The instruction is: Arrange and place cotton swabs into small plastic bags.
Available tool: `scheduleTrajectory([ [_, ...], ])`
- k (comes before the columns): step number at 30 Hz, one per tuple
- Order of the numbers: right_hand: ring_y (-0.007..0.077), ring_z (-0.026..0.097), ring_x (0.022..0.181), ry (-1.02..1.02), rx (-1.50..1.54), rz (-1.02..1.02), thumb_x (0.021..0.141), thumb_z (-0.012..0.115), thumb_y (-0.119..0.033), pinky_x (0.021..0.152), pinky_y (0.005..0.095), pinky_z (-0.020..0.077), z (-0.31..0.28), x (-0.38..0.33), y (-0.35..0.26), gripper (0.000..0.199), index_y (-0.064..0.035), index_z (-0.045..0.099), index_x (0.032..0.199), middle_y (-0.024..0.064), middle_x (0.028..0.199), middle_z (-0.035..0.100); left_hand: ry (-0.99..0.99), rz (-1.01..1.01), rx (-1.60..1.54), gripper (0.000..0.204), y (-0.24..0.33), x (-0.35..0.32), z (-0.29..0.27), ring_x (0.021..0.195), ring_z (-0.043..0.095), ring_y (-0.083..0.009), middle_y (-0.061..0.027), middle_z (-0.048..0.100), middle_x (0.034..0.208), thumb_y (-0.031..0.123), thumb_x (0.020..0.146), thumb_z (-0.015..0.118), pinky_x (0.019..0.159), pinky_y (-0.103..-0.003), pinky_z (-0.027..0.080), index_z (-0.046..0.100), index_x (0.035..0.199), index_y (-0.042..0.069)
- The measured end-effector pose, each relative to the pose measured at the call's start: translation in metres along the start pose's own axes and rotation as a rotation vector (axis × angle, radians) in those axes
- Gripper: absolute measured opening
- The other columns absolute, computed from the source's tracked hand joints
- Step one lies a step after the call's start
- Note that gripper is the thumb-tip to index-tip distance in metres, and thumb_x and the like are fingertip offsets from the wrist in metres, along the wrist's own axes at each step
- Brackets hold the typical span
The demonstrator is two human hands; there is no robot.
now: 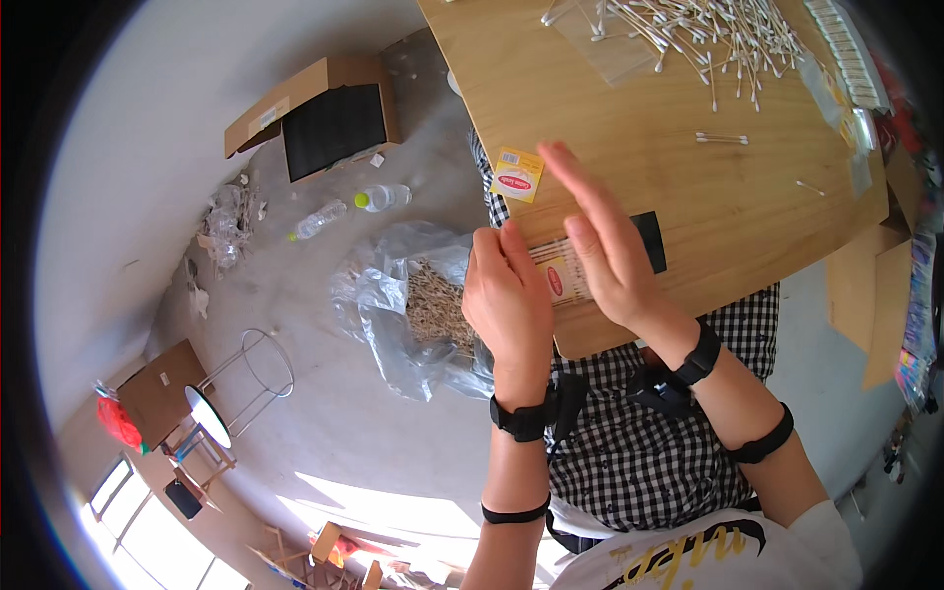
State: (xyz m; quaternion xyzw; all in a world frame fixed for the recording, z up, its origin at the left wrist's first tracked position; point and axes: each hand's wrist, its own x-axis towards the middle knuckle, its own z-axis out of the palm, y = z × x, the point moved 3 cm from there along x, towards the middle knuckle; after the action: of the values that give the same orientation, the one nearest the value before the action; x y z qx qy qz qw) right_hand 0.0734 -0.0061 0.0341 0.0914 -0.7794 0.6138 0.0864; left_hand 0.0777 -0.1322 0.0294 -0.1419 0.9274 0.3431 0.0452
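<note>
At the table's near left edge, a pack of cotton swabs (556, 279) with a yellow and red label lies between my hands. My left hand (508, 297) is closed at the pack's left end, its fingers curled and partly hidden. Over the right end, my right hand (612, 258) is open, fingers stretched out and thumb raised; whether it touches the pack I cannot tell. A dark flat piece (649, 241) shows from beneath the right hand. Just beyond my hands, a yellow card with a red oval (516, 175) lies by the left edge of the table.
Loose cotton swabs (723, 34) are heaped at the table's far side, with a few strays nearer. Packed swabs (851, 59) line the far right. Left of the table, a clear plastic bag (379, 305) of brown sticks rests on the floor, near two bottles (383, 197) and a cardboard box (344, 74).
</note>
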Motion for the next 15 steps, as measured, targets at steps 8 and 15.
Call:
scheduleTrajectory([
  [8, 0.0312, 0.022, 0.148, 0.216, 0.442, 0.239, 0.104, 0.031, -0.051, 0.121, 0.0453, 0.0151, -0.008, -0.031, 0.002, 0.072, 0.0022, 0.022, 0.151, 0.0254, 0.155, 0.028, -0.232, 0.713, 0.156, 0.071, 0.004, -0.017, -0.039, 0.115, 0.049, -0.0333, -0.0115, 0.054, 0.128, 0.02, 0.065, 0.086, 0.099, -0.045, 0.039, 0.059, 0.129, 0.006],
  [15, 0.0299, 0.024, 0.147, 0.128, 0.431, 0.203, 0.106, 0.035, -0.044, 0.12, 0.043, 0.0177, 0.006, -0.031, -0.002, 0.064, 0.0001, 0.024, 0.152, 0.0205, 0.156, 0.028, -0.259, 0.688, 0.06, 0.067, 0.0, -0.011, -0.034, 0.107, 0.054, -0.0305, -0.011, 0.056, 0.12, 0.012, 0.064, 0.085, 0.091, -0.041, 0.045, 0.062, 0.126, 0.006],
])
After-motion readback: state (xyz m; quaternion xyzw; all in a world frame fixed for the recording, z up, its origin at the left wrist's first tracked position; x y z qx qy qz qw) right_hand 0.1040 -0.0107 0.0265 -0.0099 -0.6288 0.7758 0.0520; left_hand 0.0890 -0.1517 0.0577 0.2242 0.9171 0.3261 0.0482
